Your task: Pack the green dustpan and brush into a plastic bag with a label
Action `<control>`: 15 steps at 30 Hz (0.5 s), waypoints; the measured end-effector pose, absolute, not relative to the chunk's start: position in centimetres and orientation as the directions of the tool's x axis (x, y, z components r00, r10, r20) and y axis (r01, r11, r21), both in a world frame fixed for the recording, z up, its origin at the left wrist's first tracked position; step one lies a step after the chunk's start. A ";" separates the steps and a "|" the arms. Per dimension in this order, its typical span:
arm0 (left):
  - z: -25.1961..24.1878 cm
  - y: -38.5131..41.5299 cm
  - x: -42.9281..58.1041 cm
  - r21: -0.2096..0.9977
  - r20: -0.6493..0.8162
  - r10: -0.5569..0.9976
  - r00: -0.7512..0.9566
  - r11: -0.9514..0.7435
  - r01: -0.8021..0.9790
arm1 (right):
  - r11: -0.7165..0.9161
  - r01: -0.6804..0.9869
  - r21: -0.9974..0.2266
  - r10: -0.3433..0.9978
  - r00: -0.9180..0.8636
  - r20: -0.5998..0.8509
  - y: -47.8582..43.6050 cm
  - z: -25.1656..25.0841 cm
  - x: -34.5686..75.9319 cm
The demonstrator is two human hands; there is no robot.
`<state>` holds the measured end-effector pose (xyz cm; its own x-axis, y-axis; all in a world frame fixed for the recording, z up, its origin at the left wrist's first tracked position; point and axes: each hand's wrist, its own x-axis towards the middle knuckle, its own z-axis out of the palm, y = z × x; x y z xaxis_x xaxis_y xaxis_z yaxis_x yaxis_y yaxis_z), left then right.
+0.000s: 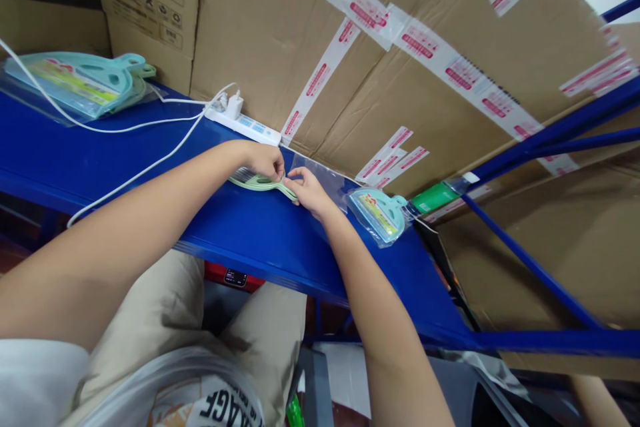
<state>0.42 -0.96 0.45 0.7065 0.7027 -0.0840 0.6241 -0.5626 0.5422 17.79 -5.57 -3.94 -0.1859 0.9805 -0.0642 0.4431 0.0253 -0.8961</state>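
Observation:
On the blue shelf (240, 227) lies a pale green plastic dustpan set (253, 181). My left hand (264, 160) is closed over its top. My right hand (306, 190) pinches its thin handle at the right end. A clear plastic bag (327, 177) lies flat just behind my right hand. To the right rests a bagged teal dustpan set (380, 213) with a printed card inside.
A stack of bagged teal dustpan sets (80, 83) sits at the far left. A white power strip (243, 123) with cables (150, 121) runs along the back. Taped cardboard boxes (400, 60) form the wall behind. Blue rack bars (530, 267) slant at the right.

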 end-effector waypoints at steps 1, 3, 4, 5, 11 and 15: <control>0.5 -1.0 0.5 0.540 -0.085 0.702 0.708 -0.564 0.624 | 0.025 0.417 -0.908 0.978 -0.199 -0.064 -5.6 -3.9 17.8; 0.5 -1.0 0.5 0.528 -0.080 0.700 0.709 -0.574 0.626 | 0.038 0.380 -0.924 0.976 -0.213 -0.048 -5.7 -4.0 17.9; 0.5 -1.0 0.5 0.520 -0.076 0.698 0.712 -0.581 0.626 | 0.044 0.367 -0.929 0.976 -0.214 -0.038 -5.8 -4.1 17.9; 0.4 -1.0 0.5 0.510 -0.068 0.696 0.714 -0.591 0.625 | 0.051 0.357 -0.933 0.977 -0.213 -0.028 -5.8 -4.2 17.9; 0.2 -0.7 0.6 0.431 0.167 0.677 0.717 -0.704 0.564 | 0.143 0.257 -0.956 0.978 -0.182 0.097 -5.3 -4.5 18.4; 0.6 0.3 -0.2 0.492 0.574 0.719 0.393 -0.686 0.536 | 0.238 0.188 -0.953 0.969 -0.112 0.220 -5.0 -3.5 20.2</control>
<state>-0.24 0.32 0.58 0.3928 0.7185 0.5740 0.5362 -0.6860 0.4918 20.24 -5.02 -3.49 -0.1116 0.9691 0.2201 0.1879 0.2381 -0.9529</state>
